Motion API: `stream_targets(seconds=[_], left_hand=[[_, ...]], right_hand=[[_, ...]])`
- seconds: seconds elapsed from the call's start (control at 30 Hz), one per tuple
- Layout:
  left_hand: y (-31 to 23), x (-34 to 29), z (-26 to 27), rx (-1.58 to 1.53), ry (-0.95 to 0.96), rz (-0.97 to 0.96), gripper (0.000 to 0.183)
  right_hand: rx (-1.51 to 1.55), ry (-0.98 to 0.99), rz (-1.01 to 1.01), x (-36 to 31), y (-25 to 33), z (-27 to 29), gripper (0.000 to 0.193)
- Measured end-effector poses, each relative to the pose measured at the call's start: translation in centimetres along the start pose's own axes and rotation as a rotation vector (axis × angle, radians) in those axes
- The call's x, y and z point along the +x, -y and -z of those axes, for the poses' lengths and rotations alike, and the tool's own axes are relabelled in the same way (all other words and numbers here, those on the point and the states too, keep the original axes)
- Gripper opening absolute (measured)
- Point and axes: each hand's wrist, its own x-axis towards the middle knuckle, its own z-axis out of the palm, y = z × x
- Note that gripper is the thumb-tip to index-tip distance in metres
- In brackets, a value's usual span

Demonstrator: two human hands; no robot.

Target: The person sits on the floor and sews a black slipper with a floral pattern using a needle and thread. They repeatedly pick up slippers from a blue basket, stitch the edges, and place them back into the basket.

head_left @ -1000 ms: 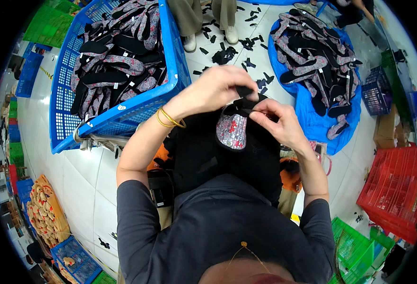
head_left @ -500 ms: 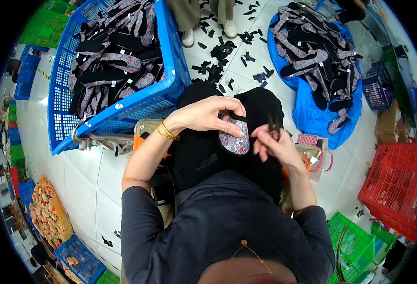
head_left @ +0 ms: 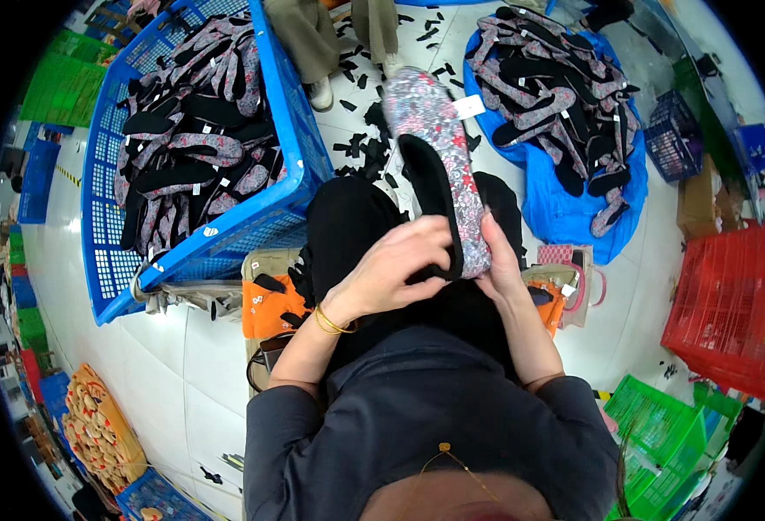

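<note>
A grey slipper (head_left: 446, 130) with a red floral pattern and black lining stands toe-up above my lap, a small white tag sticking out at its side. My left hand (head_left: 400, 267) is closed at the heel end, its fingers curled over the black edge of the opening; some fingertips are hidden there. Around the heel from the right, my right hand (head_left: 499, 260) grips the patterned outside, thumb in front.
A blue crate (head_left: 291, 174) full of similar slippers stands at the far left. More slippers lie on a blue sheet (head_left: 547, 227) at the right. Black scraps (head_left: 365, 156) litter the floor ahead, near another person's legs (head_left: 308, 43). Red crates (head_left: 721, 304) stand right.
The slipper, earlier low over my lap and partly covered by my left hand, now points up and away in full view. My right hand has come onto its heel; my left has moved lower.
</note>
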Motion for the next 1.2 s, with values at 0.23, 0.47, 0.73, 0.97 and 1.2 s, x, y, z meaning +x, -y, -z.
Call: stream_targets(seconds=[0.23,0.47,0.73,0.97,1.2], left_hand=[[2.4,-1.9,-1.8,-0.875,-0.539,0.715,0.056],[3.9,-2.9,-2.2,-1.084,-0.572,0.58,0.066],[4.0,-3.5,-2.8,-1.114,-0.535,0.548,0.07],[4.2,-3.9,-3.6,-1.094,-0.483,0.585,0.071],[4.9,-4.3,-4.5,-1.087,-0.409,0.574,0.072]], right_hand=[[-1.611,0.003,0.412,-1.8,-0.9,-4.0,0.073],[-1.21,-0.249,0.337,-0.4,0.9,-0.7,0.057],[-0.911,-0.258,0.46,2.9,1.3,-1.7,0.025],[-0.822,-0.217,0.562,5.0,1.1,-1.8,0.024],[-0.652,-0.239,0.518,5.8,1.5,-1.5,0.015]])
